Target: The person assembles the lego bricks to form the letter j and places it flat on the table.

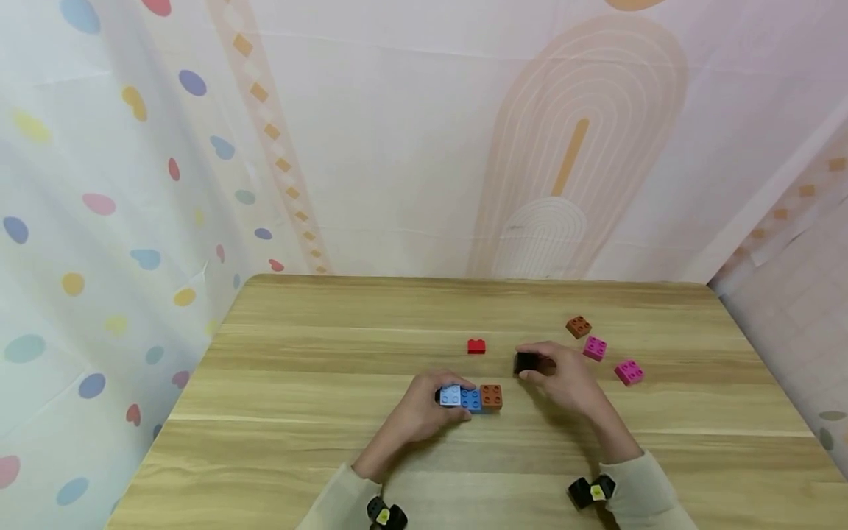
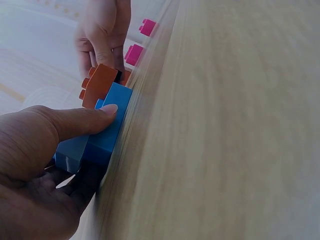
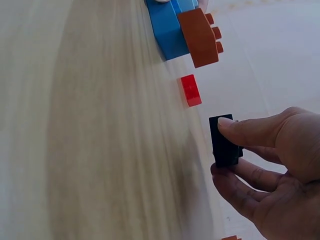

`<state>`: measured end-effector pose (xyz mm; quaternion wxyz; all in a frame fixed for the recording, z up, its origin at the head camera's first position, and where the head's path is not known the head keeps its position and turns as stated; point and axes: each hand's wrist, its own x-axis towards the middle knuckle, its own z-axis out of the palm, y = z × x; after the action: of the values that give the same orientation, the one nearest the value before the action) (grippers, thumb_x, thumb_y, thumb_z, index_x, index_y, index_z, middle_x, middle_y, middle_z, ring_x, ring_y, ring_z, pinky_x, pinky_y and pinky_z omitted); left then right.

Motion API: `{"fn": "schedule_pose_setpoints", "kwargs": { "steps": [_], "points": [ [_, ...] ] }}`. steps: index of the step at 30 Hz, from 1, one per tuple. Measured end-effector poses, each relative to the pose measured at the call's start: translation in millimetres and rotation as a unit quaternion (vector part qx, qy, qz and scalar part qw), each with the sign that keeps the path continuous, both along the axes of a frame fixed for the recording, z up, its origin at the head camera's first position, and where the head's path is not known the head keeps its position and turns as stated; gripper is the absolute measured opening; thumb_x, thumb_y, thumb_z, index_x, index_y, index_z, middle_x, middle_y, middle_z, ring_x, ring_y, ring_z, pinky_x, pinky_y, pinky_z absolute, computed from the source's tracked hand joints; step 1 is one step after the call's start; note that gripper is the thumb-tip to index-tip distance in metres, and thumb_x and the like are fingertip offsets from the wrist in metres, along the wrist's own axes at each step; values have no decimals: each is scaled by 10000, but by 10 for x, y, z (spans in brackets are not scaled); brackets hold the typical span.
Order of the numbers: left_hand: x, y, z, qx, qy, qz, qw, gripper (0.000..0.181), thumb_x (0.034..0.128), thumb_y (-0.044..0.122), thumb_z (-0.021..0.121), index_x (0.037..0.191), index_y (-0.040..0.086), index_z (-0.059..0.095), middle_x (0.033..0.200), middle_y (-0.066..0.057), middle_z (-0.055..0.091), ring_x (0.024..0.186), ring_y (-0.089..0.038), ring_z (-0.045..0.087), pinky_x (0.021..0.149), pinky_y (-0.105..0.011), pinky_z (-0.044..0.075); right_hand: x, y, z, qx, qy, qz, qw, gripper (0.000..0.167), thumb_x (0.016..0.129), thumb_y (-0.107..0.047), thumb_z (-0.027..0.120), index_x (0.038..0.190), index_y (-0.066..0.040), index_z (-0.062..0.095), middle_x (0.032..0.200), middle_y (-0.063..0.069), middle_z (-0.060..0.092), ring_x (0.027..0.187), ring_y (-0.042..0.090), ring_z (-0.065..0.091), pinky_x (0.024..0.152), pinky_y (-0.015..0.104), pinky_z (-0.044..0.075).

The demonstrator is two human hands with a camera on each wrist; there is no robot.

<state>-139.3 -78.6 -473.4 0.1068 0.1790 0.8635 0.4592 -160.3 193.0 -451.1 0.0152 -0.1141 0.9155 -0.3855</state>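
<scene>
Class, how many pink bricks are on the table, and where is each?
2. One pink brick lies beside the loose brown brick, right of the right hand; the other pink brick lies farther right.

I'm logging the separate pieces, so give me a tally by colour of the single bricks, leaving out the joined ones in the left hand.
Black brick, in the right hand: 1
Red brick: 1
Brown brick: 1
Pink bricks: 2
Total: 5

Black brick (image 3: 223,145), blue brick (image 3: 169,32): smooth plastic; tabletop (image 1: 331,331): wood-grained; backdrop (image 1: 397,147): matt cloth
</scene>
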Motion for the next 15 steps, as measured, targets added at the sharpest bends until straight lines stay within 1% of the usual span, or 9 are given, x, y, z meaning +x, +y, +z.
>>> {"fn": "schedule_pose_setpoints", "kwargs": {
  "steps": [3,5,10,15],
  "points": [
    [0,-4,-1,8,6,13,10000,349,819,125,863,1148,197,768,1258,-65,713,1179,-260,622,988,-458,496,22,-26,23,-55,18,112,9999,403,906,-80,769,1302,-89,697,1343,180,670,1235,387,637,984,508,550],
    [3,-9,-2,24,11,10,10000,348,820,121,863,1147,194,769,1254,-65,715,1176,-258,624,985,-460,496,37,-44,39,-68,6,176,9998,403,903,-72,771,1298,-85,698,1337,180,673,1226,386,643,976,495,557],
    [3,-25,-8,34,35,3,10000,341,822,116,863,1142,185,769,1234,-58,721,1142,-227,627,944,-394,503,65,-85,78,-144,-83,288,9994,408,909,-69,764,1309,-86,688,1339,168,671,1232,383,640,994,490,551],
    [7,-30,-6,60,18,-10,10000,337,821,108,862,1139,170,769,1220,-59,724,1111,-208,628,898,-330,503,101,-113,118,-161,-30,373,9992,407,906,-79,769,1305,-89,690,1326,147,683,1216,377,651,995,503,548]
  ]
}}
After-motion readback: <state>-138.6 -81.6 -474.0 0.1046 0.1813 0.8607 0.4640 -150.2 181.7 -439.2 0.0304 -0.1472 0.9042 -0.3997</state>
